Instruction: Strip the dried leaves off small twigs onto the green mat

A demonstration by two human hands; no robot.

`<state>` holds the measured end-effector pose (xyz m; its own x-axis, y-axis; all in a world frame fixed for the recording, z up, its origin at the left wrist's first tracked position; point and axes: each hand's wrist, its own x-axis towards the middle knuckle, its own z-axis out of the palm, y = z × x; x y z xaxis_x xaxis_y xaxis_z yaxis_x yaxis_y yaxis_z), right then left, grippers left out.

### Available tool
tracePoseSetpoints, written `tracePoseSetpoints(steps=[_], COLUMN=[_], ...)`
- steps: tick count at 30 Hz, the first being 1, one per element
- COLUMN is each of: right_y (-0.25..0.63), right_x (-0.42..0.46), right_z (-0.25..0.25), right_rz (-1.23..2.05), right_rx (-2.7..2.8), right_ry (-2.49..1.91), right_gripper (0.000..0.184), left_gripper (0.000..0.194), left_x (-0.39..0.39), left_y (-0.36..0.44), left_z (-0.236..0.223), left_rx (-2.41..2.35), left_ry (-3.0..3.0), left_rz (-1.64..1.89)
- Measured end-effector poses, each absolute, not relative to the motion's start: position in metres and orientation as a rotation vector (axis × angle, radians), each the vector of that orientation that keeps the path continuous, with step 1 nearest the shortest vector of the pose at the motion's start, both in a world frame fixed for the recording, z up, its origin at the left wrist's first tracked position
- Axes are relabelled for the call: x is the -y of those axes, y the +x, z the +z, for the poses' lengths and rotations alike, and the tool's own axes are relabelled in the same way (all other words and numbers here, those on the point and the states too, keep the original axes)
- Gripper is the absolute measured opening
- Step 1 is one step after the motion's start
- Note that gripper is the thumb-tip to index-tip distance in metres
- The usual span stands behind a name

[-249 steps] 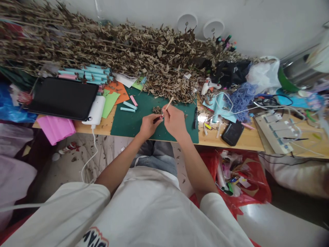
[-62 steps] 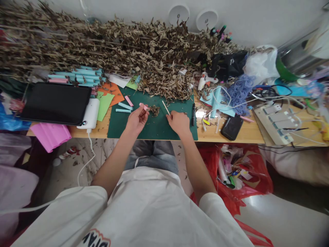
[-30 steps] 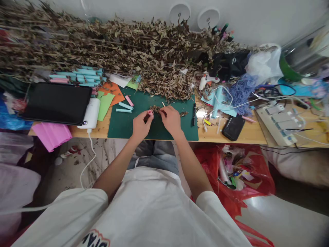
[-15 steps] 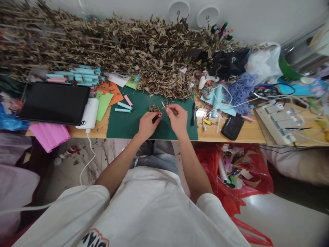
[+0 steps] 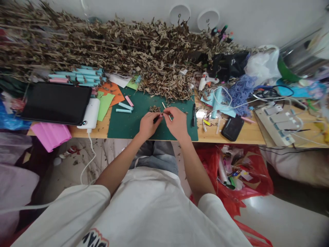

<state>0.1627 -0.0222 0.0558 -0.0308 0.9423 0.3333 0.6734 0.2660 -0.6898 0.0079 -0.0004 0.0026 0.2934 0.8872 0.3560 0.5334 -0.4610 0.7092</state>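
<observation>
My left hand [image 5: 148, 125] is closed around a small pink paper tube [image 5: 161, 116] above the green cutting mat [image 5: 123, 127]. Most of the tube is hidden by the fingers. Right beside it, the fingertips of my right hand [image 5: 178, 122] meet at the tube's open end, with a thin white stick [image 5: 163, 105] held across the fingers. Whether they also pinch bits of leaf is too small to tell. A little heap of crumbled dry leaf [image 5: 154, 108] lies just behind the hands. Two blue tubes [image 5: 124, 108] and another pink tube [image 5: 129, 101] rest at the mat's left.
Dried leafy stalks [image 5: 154, 48] cover the back of the table. A tablet [image 5: 56, 103] and white power bank [image 5: 89, 115] sit left, near stacked blue rolls [image 5: 87, 76]. To the right are a black pen [image 5: 193, 115], glue gun [image 5: 207, 81], black case [image 5: 232, 128] and power strip [image 5: 276, 123].
My right hand has moved slightly left and its fingertips have come to the pink tube's opening. My left hand has stayed nearly in place, still holding the tube.
</observation>
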Motion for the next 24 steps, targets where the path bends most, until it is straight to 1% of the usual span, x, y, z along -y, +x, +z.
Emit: tracePoseSetpoints(steps=[9,10,14,16,17,21,24], right_y=[0.16,0.159,0.155,0.151,0.149,0.143,0.142], right_x=[0.025,0.026,0.03,0.031,0.031,0.028,0.026], right_z=[0.05,0.049,0.042,0.039,0.037,0.034,0.034], right_rz=[0.432,0.446,0.48,0.461,0.453,0.493,0.53], right_rx=[1.778,1.746,1.623,1.615,1.613,1.525,1.464], right_ry=[-1.428,-1.434,-1.506,-1.552,-1.566,-1.57,-1.543], right_gripper=[0.009,0.012,0.048,0.052,0.05,0.024,0.015], left_gripper=[0.018,0.018,0.02,0.021,0.022,0.02,0.019], left_x=[0.001,0.001,0.001,0.001,0.0,0.001,0.001], left_y=[0.008,0.007,0.005,0.004,0.004,0.006,0.007], left_z=[0.001,0.001,-0.001,-0.002,-0.002,-0.001,0.0], left_rx=[-1.263,-1.268,-1.236,-1.196,-1.188,-1.254,-1.284], left_ry=[2.122,2.114,2.1,2.107,2.11,2.116,2.107], left_rz=[1.027,1.021,1.009,1.027,1.036,1.012,0.997])
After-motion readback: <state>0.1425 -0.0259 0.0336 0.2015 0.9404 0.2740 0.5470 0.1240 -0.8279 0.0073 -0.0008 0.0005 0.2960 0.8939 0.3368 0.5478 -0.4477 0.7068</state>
